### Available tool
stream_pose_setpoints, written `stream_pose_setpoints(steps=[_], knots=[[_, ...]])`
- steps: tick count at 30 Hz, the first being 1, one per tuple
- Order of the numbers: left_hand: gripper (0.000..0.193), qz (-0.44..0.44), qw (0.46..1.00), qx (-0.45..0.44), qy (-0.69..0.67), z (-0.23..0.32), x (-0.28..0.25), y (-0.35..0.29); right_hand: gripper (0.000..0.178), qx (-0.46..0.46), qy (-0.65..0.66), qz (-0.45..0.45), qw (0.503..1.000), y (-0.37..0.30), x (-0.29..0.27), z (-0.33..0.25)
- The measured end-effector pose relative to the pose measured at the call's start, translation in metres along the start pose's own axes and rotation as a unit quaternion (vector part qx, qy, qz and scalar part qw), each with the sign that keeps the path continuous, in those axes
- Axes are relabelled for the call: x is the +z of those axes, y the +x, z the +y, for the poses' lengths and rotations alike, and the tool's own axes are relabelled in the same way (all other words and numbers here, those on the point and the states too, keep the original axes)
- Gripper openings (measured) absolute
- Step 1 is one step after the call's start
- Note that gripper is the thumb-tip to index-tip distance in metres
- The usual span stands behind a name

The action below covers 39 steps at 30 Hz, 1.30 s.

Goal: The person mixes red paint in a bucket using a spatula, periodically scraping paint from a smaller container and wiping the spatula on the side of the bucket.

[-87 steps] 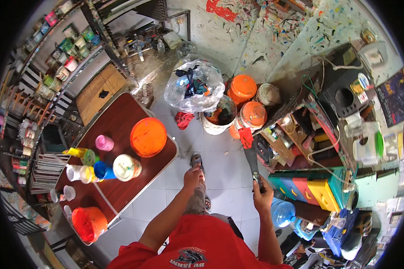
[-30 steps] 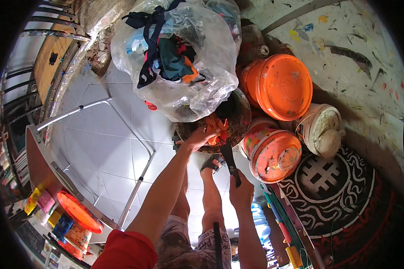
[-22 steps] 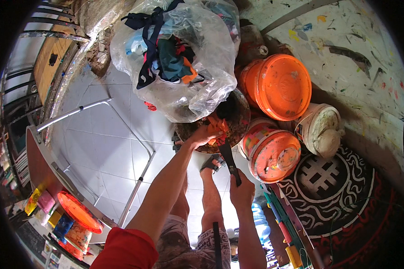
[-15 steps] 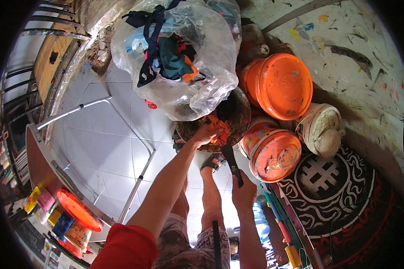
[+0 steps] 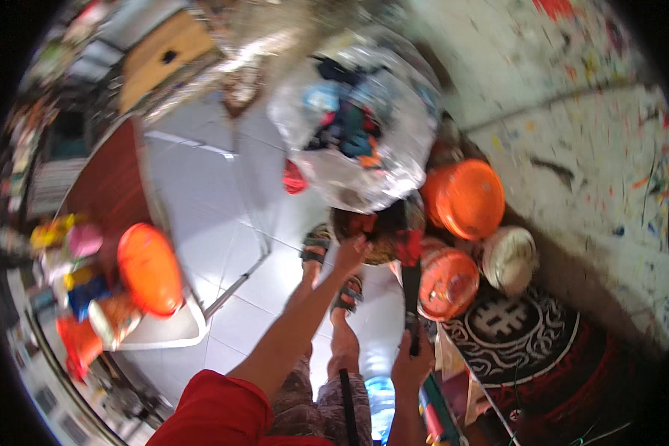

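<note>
My right hand [image 5: 412, 360] is closed round the dark handle of a spatula [image 5: 412, 297], whose far end is smeared red. The spatula points away from me, its red end over the right side of a round, dirty bin [image 5: 384, 254]. My left hand [image 5: 351, 255] reaches to the bin's near left edge, fingers stretched out, though motion blurs them. Just beyond those fingertips an orange-red rag [image 5: 362, 222] shows inside the shadowed bin. A clear plastic bag [image 5: 405, 141] of dark and coloured cloths sits behind, covering the bin's far side.
Right of the bin stand an orange-lidded bucket [image 5: 472, 199], a second orange bucket [image 5: 450, 282] and a whitish bucket [image 5: 510, 260]. A black patterned panel [image 5: 528, 334] lies near right. At left, a table [image 5: 111, 171] holds an orange lid [image 5: 150, 269] and several containers.
My view has shifted, so the scene looks smaller and blurred. The spatula has moved right, away from my left hand. The rag, earlier held against its blade, now lies beyond my left fingertips.
</note>
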<state>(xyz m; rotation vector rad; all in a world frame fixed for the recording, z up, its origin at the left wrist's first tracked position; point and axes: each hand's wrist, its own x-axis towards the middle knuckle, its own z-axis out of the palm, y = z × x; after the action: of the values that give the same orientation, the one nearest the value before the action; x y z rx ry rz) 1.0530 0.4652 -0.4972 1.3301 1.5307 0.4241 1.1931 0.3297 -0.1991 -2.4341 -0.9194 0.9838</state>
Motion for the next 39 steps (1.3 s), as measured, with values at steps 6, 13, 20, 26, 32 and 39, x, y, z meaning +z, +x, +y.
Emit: stream_pose_setpoints(steps=[6, 13, 20, 26, 32, 39], knots=[[0.053, -0.093, 0.995, -0.041, -0.005, -0.003, -0.073, -0.196, 0.042, -0.203, 0.094, -0.061, 0.973, -0.080, -0.040, -0.029], [0.047, 0.227, 0.960, -0.051, 0.158, -0.181, -0.178, -0.534, 0.046, -0.286, 0.128, -0.199, 0.929, -0.215, -0.039, -0.125], [0.064, 0.423, 0.726, -0.487, -0.238, -0.284, -0.228, -0.756, 0.054, -0.533, 0.019, -0.197, 0.823, -0.362, 0.049, -0.205], [0.068, 0.442, 0.686, -0.493, -0.300, -0.354, -0.244, -0.878, 0.047, -0.614, -0.030, -0.193, 0.765, -0.506, 0.163, -0.250], [0.068, 0.479, 0.647, -0.496, -0.327, -0.388, -0.305, -0.930, 0.044, -0.678, -0.079, -0.211, 0.700, -0.631, 0.220, -0.315], [0.067, 0.494, 0.675, -0.419, -0.354, -0.437, -0.436, -0.882, 0.030, -0.689, -0.184, -0.202, 0.671, -0.686, 0.298, -0.385]])
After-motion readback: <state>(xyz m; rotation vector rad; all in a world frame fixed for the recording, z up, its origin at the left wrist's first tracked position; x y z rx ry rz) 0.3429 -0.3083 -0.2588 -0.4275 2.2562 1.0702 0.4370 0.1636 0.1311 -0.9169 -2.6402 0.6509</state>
